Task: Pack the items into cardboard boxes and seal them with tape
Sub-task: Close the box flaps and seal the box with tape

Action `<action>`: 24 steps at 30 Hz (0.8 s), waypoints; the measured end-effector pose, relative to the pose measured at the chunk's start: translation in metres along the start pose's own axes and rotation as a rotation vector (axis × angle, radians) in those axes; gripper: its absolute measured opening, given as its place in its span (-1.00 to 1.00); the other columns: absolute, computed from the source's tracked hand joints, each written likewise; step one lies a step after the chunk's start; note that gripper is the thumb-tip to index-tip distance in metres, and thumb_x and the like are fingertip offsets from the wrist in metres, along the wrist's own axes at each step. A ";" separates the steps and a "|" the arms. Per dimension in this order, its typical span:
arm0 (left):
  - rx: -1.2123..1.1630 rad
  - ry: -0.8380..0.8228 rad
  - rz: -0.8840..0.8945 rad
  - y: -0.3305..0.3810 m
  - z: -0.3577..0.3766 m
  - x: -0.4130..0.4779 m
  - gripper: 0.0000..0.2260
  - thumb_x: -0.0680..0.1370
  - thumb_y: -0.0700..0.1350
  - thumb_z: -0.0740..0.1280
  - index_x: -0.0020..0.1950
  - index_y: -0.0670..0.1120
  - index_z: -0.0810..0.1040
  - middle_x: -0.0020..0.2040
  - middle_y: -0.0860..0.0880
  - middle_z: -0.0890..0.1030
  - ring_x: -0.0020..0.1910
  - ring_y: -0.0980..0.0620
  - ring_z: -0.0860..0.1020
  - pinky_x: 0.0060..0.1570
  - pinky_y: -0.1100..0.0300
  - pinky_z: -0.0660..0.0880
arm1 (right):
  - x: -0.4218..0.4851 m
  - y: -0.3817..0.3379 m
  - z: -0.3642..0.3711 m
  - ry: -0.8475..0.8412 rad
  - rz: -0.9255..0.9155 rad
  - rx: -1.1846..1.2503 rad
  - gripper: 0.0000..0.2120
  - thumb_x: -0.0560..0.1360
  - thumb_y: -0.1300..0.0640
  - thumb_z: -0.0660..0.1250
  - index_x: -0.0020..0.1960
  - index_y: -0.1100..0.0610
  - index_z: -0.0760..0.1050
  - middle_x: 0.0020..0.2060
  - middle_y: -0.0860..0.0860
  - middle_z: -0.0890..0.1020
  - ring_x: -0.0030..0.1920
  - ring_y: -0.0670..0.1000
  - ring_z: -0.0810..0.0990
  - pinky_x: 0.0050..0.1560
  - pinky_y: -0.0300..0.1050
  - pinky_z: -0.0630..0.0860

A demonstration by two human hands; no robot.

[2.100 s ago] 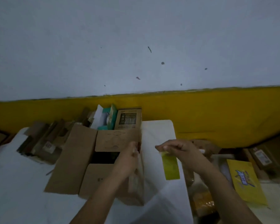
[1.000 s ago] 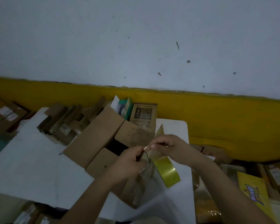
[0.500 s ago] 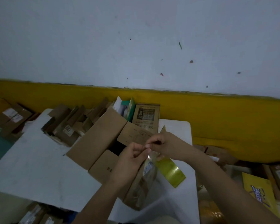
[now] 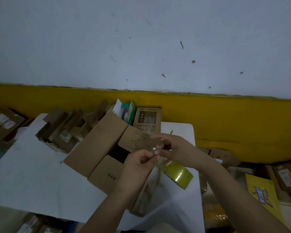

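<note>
Head view: near the tabletop's (image 4: 23, 174) right edge, the left hand (image 4: 138, 163) and right hand (image 4: 177, 148) meet at the fingertips. Both pinch the yellow-green tape strip (image 4: 177, 174), which hangs below the right palm. Since half a second ago, the right forefinger has lifted. Beyond them the open cardboard box (image 4: 97, 145) sits mid-tabletop.

Head view faces forward-down, near the white table (image 4: 32, 174).
</note>
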State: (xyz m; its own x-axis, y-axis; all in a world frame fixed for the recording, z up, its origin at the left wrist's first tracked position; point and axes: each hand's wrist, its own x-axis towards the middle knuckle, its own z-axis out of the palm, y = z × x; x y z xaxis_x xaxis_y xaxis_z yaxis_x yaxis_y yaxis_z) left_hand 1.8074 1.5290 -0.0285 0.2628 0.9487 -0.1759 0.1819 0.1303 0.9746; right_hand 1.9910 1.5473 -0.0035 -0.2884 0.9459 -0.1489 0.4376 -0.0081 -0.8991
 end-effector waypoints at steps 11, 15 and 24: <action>0.382 -0.126 0.048 -0.057 0.031 0.012 -0.90 0.59 0.07 0.34 0.05 0.11 0.61 0.07 0.16 0.60 0.03 0.26 0.55 0.00 0.33 0.46 | -0.066 0.015 -0.037 0.012 0.073 -0.051 -0.89 0.53 0.11 0.41 -0.15 -0.07 0.61 -0.22 -0.12 0.64 -0.21 -0.14 0.62 -0.27 -0.27 0.58; 0.604 -0.017 -0.161 -0.073 0.046 0.023 -0.53 0.49 0.30 0.36 0.18 -0.03 0.44 0.10 0.02 0.51 0.01 0.07 0.56 -0.03 0.17 0.54 | -0.080 0.014 -0.051 0.012 0.055 -0.047 -0.90 0.53 0.07 0.41 -0.11 -0.12 0.61 -0.22 -0.10 0.61 -0.22 -0.14 0.59 -0.29 -0.19 0.60; 1.293 -0.120 0.023 -0.081 0.061 0.030 -0.61 0.59 0.04 0.29 0.34 -0.10 0.32 0.20 -0.10 0.49 -0.04 -0.06 0.59 -0.13 0.09 0.56 | -0.065 0.015 -0.038 -0.057 0.057 0.084 -0.94 0.54 0.08 0.40 -0.04 -0.07 0.62 -0.27 -0.14 0.57 -0.26 -0.14 0.57 -0.28 -0.15 0.62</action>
State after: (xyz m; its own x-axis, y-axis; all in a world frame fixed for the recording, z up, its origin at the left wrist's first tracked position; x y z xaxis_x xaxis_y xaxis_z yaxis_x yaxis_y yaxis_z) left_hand 1.8581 1.5289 -0.1211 0.3487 0.9065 -0.2381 0.9353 -0.3202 0.1506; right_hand 2.0482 1.4980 0.0084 -0.3143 0.9231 -0.2217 0.3824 -0.0906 -0.9195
